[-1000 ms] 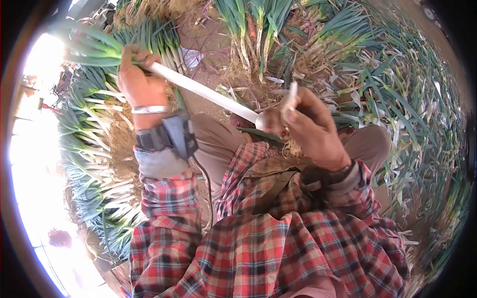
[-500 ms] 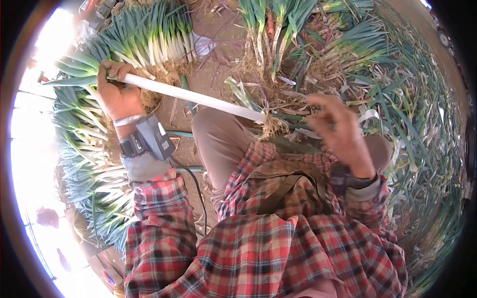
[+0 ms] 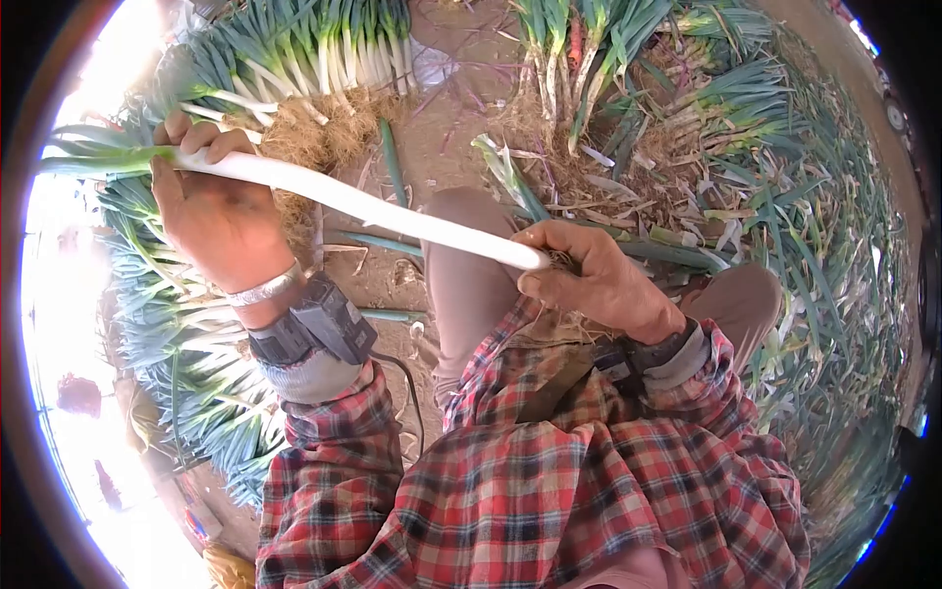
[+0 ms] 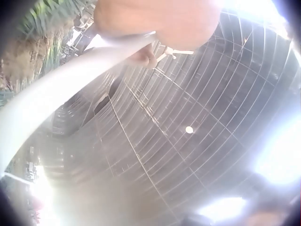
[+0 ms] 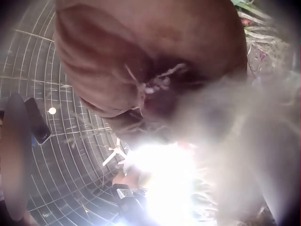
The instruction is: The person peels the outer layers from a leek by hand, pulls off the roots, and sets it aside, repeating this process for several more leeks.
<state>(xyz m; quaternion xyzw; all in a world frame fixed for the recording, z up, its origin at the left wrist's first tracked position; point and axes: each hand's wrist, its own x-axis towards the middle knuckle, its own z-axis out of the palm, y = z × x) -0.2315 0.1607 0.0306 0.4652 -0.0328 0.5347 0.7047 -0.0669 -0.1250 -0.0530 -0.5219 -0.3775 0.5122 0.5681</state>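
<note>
A long leek (image 3: pixel 383 211) with a clean white shank slants across the head view, over the person's knee. Its green leaves (image 3: pixel 93 157) point off to the left. The left hand (image 3: pixel 221 216) grips the upper shank, just below the leaves, with fingers curled over it. At the lower end, the right hand (image 3: pixel 613 285) grips the root end between thumb and fingers, covering most of the roots. In the left wrist view the white shank (image 4: pixel 51 89) runs up to the hand. Fine root strands (image 5: pixel 162 82) show against the palm in the right wrist view.
Leeks (image 3: pixel 324 59) with roots stand in a row at the upper left, and more leeks (image 3: pixel 211 344) lie along the left side. Untrimmed bunches (image 3: pixel 589 59) are at the top right. A heap of stripped leaves (image 3: pixel 834 294) covers the ground at right.
The right hand, at the root end with a pale strip earlier, moved away to the right, baring the roots, then came back and now grips them. The left hand keeps holding the leek.
</note>
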